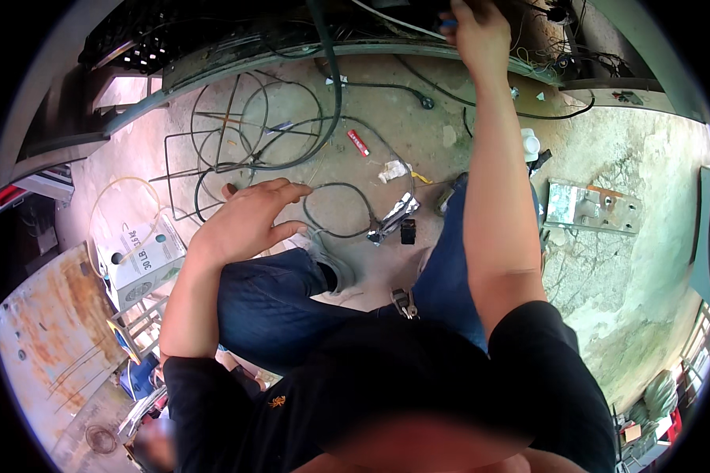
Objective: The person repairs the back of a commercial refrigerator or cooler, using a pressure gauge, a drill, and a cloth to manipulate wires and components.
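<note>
My right hand point(481, 38) reaches up to the dark open underside of a machine or cabinet point(292, 65) at the far edge. Its fingers are closed around a small blue thing point(448, 25), mostly hidden by the fingers. Close by, a thin pale tube or wire point(398, 21) runs into the dark space. My left hand point(248, 214) hovers above my left knee, its fingers apart and holding nothing. Below and beyond it lie a black wire rack point(168, 158) and loops of black cable point(335, 102).
A power plug point(426, 102), a red tube-like packet point(358, 143), crumpled foil point(394, 217) and a small black block point(408, 232) lie on the concrete floor. A metal plate point(592, 206) is at right. A white carton point(142, 260) and a rusty panel point(51, 323) stand at left.
</note>
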`<act>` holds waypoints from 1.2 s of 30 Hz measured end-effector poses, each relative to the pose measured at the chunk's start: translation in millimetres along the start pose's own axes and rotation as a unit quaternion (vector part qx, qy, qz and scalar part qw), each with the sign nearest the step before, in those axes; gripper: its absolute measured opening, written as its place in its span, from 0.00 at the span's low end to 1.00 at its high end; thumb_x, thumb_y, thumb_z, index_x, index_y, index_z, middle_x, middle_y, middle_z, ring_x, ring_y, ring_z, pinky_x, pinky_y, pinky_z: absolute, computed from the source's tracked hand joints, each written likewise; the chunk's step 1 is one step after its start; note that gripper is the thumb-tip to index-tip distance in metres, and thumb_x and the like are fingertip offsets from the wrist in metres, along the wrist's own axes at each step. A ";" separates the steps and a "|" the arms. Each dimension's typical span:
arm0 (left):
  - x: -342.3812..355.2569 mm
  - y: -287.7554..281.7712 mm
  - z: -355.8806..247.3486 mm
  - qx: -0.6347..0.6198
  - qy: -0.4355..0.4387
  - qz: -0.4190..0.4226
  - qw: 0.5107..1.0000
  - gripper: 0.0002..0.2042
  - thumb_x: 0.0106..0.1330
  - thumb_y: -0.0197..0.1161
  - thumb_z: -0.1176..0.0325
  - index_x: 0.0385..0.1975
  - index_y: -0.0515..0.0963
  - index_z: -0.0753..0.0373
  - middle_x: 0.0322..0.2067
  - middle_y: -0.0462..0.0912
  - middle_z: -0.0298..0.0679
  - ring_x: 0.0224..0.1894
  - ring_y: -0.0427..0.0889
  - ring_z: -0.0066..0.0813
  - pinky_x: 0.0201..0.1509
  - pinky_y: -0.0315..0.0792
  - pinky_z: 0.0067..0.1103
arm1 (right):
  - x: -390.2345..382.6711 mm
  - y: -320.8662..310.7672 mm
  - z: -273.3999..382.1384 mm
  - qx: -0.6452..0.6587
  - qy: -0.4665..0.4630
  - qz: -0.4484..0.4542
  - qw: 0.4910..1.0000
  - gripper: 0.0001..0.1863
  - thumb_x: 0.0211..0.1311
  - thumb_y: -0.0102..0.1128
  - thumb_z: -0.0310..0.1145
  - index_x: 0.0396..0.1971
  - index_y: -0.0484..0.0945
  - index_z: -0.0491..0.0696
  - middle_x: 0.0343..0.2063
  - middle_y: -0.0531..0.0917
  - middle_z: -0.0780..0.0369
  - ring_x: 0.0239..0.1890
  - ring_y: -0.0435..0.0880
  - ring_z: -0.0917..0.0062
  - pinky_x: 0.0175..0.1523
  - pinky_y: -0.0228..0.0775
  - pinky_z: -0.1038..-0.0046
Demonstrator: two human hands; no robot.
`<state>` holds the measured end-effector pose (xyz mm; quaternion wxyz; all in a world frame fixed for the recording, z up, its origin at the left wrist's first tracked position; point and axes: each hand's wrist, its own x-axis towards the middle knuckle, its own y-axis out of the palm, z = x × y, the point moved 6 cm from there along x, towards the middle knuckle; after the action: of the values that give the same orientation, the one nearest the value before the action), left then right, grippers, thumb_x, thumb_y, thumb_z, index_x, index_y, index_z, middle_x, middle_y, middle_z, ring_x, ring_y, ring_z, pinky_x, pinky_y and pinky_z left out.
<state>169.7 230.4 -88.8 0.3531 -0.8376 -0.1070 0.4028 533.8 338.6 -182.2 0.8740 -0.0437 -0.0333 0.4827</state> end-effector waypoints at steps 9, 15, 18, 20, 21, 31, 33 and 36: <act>73.3 -42.9 7.7 0.025 0.058 -0.191 0.979 0.23 0.66 0.68 0.69 0.61 0.76 0.64 0.51 0.81 0.48 0.56 0.81 0.48 0.61 0.74 0.36 | -8.0 32.2 85.2 0.124 -0.060 -0.003 0.990 0.28 0.71 0.59 0.31 0.66 0.66 0.36 0.24 0.84 0.59 0.20 0.80 0.77 0.25 0.73 0.73; 115.6 -84.0 35.4 0.116 0.082 -0.446 0.884 0.18 0.64 0.67 0.72 0.54 0.79 0.63 0.48 0.81 0.47 0.52 0.81 0.49 0.56 0.75 0.36 | -35.8 15.9 62.9 0.100 -0.047 -0.030 0.993 0.34 0.69 0.60 0.31 0.71 0.62 0.36 0.25 0.85 0.57 0.22 0.82 0.75 0.30 0.75 0.70; 132.1 -93.5 30.3 0.170 0.124 -0.501 0.840 0.18 0.62 0.67 0.75 0.53 0.80 0.64 0.49 0.81 0.45 0.51 0.80 0.47 0.57 0.73 0.34 | -42.6 9.6 81.4 0.064 -0.053 -0.012 0.996 0.35 0.69 0.61 0.32 0.72 0.61 0.36 0.25 0.85 0.56 0.24 0.83 0.74 0.32 0.75 0.69; 140.5 -98.5 26.7 0.221 0.160 -0.513 0.814 0.18 0.61 0.68 0.74 0.52 0.81 0.62 0.49 0.81 0.45 0.52 0.79 0.47 0.57 0.73 0.35 | -46.7 7.3 87.8 0.056 -0.057 -0.018 0.997 0.35 0.69 0.61 0.33 0.72 0.61 0.36 0.25 0.84 0.55 0.24 0.83 0.74 0.32 0.75 0.69; 146.2 -99.9 27.4 0.236 0.173 -0.523 0.801 0.18 0.61 0.69 0.73 0.52 0.81 0.61 0.49 0.81 0.44 0.52 0.79 0.47 0.57 0.72 0.36 | -49.7 5.2 90.8 0.052 -0.022 -0.027 0.998 0.35 0.68 0.62 0.32 0.72 0.63 0.39 0.31 0.87 0.53 0.31 0.87 0.66 0.39 0.78 0.64; 200.1 -102.0 14.4 0.266 0.165 -0.488 0.815 0.26 0.56 0.75 0.55 0.52 0.81 0.60 0.47 0.83 0.44 0.50 0.81 0.47 0.56 0.72 0.38 | -53.8 27.7 88.5 -0.004 -0.120 -0.041 0.992 0.39 0.69 0.63 0.35 0.74 0.58 0.38 0.30 0.87 0.59 0.25 0.83 0.80 0.32 0.77 0.76; 203.7 -103.5 20.0 0.257 0.169 -0.480 0.821 0.26 0.53 0.77 0.55 0.50 0.81 0.59 0.42 0.84 0.42 0.45 0.82 0.45 0.52 0.71 0.39 | -59.8 37.3 93.4 0.027 -0.133 -0.046 0.990 0.39 0.68 0.63 0.34 0.74 0.58 0.37 0.30 0.87 0.59 0.25 0.83 0.81 0.33 0.77 0.77; 212.4 -105.0 19.8 0.258 0.164 -0.469 0.829 0.24 0.52 0.77 0.56 0.48 0.81 0.59 0.40 0.84 0.41 0.43 0.83 0.44 0.50 0.72 0.38 | -61.1 43.7 90.8 0.075 -0.151 -0.060 0.984 0.38 0.69 0.63 0.32 0.73 0.58 0.36 0.29 0.86 0.60 0.24 0.82 0.82 0.34 0.76 0.78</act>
<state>304.5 415.3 -153.3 0.7150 -0.6190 -0.3197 0.0579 455.5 314.1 -97.6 0.8871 0.0973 -0.1313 0.4317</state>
